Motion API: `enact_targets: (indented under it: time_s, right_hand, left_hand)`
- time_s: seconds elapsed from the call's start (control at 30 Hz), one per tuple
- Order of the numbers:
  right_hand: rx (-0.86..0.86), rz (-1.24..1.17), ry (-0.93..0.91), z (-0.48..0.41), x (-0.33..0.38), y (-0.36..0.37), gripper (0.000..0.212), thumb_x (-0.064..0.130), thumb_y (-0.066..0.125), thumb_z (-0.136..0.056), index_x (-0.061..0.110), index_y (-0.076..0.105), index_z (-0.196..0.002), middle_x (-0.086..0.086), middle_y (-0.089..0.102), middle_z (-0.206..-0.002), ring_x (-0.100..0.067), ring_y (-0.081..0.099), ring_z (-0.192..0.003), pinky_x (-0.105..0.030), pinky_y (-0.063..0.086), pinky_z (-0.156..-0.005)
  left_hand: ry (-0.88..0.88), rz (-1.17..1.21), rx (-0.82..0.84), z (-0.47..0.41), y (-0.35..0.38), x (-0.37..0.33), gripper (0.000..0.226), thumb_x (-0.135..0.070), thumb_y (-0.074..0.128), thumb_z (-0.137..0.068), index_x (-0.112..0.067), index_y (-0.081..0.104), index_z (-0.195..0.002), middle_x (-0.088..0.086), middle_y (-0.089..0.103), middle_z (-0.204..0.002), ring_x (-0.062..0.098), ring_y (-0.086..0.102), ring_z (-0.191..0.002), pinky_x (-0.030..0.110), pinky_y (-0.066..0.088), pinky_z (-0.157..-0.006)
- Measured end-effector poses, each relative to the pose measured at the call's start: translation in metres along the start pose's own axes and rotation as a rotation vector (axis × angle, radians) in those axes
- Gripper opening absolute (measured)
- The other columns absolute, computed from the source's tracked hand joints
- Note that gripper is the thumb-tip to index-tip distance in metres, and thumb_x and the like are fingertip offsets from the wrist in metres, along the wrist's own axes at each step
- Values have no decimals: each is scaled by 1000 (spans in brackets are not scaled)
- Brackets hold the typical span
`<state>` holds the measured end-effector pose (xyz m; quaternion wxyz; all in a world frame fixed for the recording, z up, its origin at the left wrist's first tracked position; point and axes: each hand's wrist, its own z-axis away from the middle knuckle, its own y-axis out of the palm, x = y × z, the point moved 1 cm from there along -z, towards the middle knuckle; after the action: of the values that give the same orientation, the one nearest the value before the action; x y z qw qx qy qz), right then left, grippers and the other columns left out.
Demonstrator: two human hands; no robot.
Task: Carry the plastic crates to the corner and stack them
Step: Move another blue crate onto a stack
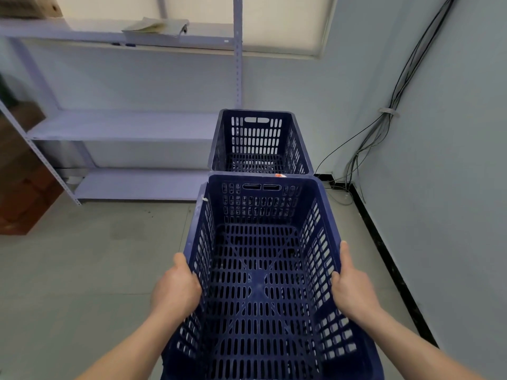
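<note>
I carry a dark blue slotted plastic crate (260, 270) in front of me, off the floor. My left hand (175, 289) grips its left rim, thumb along the top edge. My right hand (352, 286) grips the right rim the same way. A second blue crate (260, 141) of the same kind stands in the corner just beyond the carried one, its opening upward and nothing inside. The far rim of the carried crate overlaps the near rim of the corner crate in view.
A white metal shelf rack (123, 124) stands along the back wall to the left of the corner crate. Brown cardboard boxes (22, 187) sit at far left. Cables (384, 133) run down the right wall to the floor. Grey floor (82, 270) lies left.
</note>
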<state>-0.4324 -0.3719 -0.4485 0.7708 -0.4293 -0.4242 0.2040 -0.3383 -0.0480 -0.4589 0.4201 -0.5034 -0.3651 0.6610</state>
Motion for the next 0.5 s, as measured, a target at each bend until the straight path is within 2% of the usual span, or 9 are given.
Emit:
enact_targets:
  time_s: [0.3,0.5]
  right_hand:
    - [1,5,4,2,2,-1,72,22,33,-110,27,-14,-165,-3,62,-68,-16,53,-56,-25,35,-44]
    - [1,9,3,2,1,-1,72,22,33,-110,28,-13,-165,-5,64,-69,-17,54,-55,-27,37,-44]
  left_hand:
    - [3,-4,-3,2,-2,-1,8,-20,39,-104,-16,33,-100,1,59,-78,18,57,-66,37,49,-56]
    - [-19,-10,5,4,-2,-3,7,-21,39,-104,-16,34,-102,2,58,-79,18,57,-66,35,47,-54]
